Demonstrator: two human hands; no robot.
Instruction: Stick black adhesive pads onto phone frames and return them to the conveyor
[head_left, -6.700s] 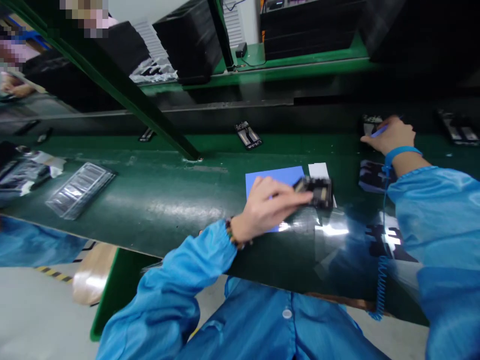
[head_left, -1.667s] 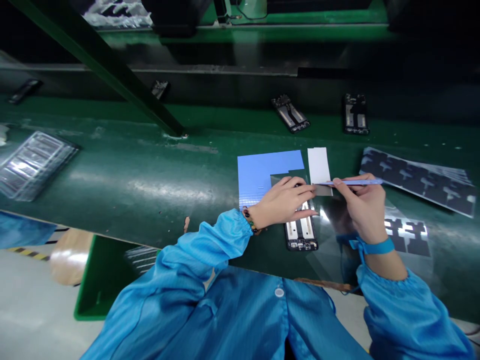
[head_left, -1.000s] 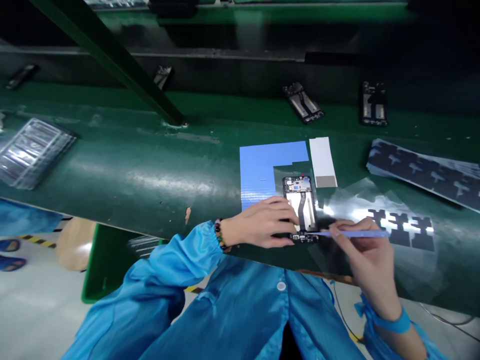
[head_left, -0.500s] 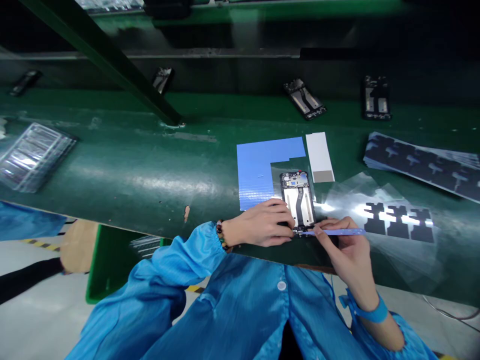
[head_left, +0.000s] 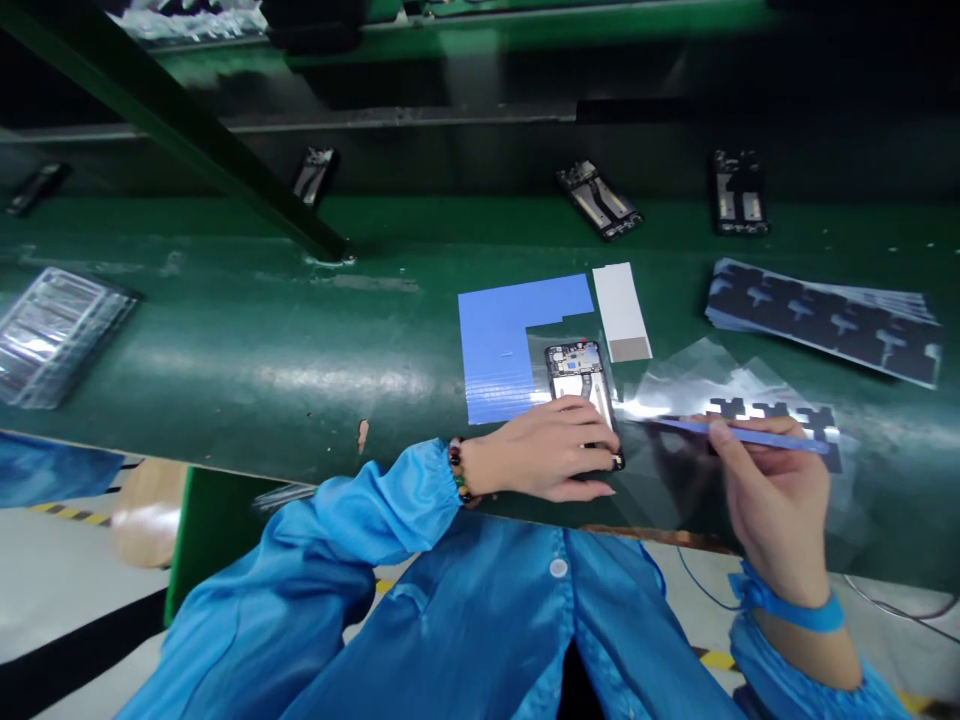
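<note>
An opened phone (head_left: 577, 362) lies on the green bench (head_left: 405, 340), its inner parts showing at the upper end. Across its lower half rests my left hand (head_left: 559, 450), fingers spread and slightly bent, covering much of the phone. My right hand (head_left: 776, 490) is closed on thin purple tweezers (head_left: 761, 436), whose tip points left toward the phone but is apart from it. Under and beside the tweezers are clear sheets (head_left: 667, 390) with black cut-out stickers (head_left: 821, 420). A blue sheet (head_left: 491, 350) lies left of the phone.
A white card (head_left: 621, 305) lies above the phone. A stack of black-printed strips (head_left: 825, 315) is at the right. Phone frames (head_left: 600, 198) lie along the back. Clear trays (head_left: 56, 325) sit far left, near a green slanted post (head_left: 225, 140).
My right hand has moved right with the tweezers, away from the phone's lower end. My left hand has slid further over the phone, and its fingers have spread. The view has shifted slightly.
</note>
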